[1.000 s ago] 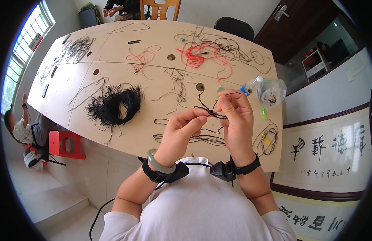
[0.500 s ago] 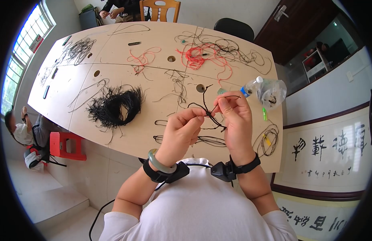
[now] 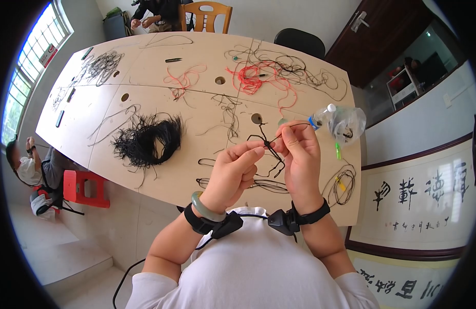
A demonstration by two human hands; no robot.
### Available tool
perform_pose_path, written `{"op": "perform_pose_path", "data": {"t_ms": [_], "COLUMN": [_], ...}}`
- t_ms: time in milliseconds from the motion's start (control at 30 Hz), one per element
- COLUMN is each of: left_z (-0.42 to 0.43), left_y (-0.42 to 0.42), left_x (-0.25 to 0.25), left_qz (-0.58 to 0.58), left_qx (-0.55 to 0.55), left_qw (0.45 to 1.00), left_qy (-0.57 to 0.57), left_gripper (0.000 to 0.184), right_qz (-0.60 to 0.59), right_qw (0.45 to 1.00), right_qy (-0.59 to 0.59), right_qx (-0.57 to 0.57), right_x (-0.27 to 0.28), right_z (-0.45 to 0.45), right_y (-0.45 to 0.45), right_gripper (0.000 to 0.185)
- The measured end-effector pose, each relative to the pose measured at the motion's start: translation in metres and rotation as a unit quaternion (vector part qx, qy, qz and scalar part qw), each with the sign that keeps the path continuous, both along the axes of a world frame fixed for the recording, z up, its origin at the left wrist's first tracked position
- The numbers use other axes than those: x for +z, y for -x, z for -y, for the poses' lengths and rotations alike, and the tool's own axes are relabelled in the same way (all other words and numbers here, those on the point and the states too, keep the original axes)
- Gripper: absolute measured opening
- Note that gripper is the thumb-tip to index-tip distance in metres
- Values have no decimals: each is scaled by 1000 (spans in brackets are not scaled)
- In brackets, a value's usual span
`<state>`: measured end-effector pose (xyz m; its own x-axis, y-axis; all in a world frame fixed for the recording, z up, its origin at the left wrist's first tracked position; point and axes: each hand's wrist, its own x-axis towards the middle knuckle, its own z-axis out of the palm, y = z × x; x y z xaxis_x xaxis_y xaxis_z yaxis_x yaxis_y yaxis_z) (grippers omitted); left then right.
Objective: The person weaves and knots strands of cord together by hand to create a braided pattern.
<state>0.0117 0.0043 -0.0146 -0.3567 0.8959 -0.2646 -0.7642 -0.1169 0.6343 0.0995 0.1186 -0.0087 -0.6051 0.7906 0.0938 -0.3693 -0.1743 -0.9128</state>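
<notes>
Above the near side of the table, a knotted black cord [image 3: 274,157] hangs between my two hands, its braided ends sticking out several ways. My left hand [image 3: 234,167] pinches it beside the knot with thumb and index finger, the other fingers curled in. A thin strand of the same cord runs from the knot to my right hand [image 3: 301,154], where thumb and forefinger close on it. Beneath my hands lie looped black cords [image 3: 269,185] on the table. A bracelet circles my left wrist, and a black strapped device sits on each wrist.
A thick bundle of black cords [image 3: 145,141] lies left on the table [image 3: 197,113]. Red cord [image 3: 248,80] and tangled black cord [image 3: 300,72] are farther back. A plastic bottle [image 3: 323,116] and clear bag [image 3: 348,126] stand right. Two other people sit beyond the table's edges.
The cord between my hands has turned slightly, and its lower ends now hang further down. My right hand has drawn the thin strand a little to the upper right.
</notes>
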Motion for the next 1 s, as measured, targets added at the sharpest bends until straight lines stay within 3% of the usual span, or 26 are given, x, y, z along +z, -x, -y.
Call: {"op": "perform_pose_path", "data": {"t_ms": [400,467,500,533,567,600,667,733,767,833,967,1000], "left_z": [-4,-6,-5,-7,-11,-14,-12,-18,-18,-18,-17,-15], "left_y": [-3,0,5,9,13,19,24,22,23,17,15,16], "left_x": [-11,-12,-14,-14,-12,-13,-18,-13,-23,-17,-9,-7], "left_qz": [-119,-79,-67,-69,-24,21,40,63,49,39,46,60], "left_qx": [77,102,98,104,135,169,178,227,207,190,174,180], "left_qw": [990,992,993,992,990,985,982,971,975,979,981,980], "left_qy": [16,6,6,3,3,0,-40,-33,-63,-63,-69,-66], "left_gripper": [5,6,8,8,9,9,10,10,10,11,13,13], "right_qz": [11,103,115,112,147,172,172,193,188,228,233,221], "right_qw": [994,979,989,989,973,920,908,877,877,803,804,842], "right_qy": [10,56,-10,-14,-175,-331,-368,-441,-441,-547,-544,-492], "right_qx": [107,164,92,97,-12,-120,-100,19,16,-60,-58,-1], "right_x": [-3,-2,-4,-7,-11,-13,-4,2,-2,-13,-21,-18], "right_z": [-14,-19,-18,-19,-20,-19,0,19,23,27,21,20], "right_y": [6,12,18,19,17,15,5,5,8,17,14,11], "right_gripper": [6,8,9,9,11,12,16,15,15,15,13,13]}}
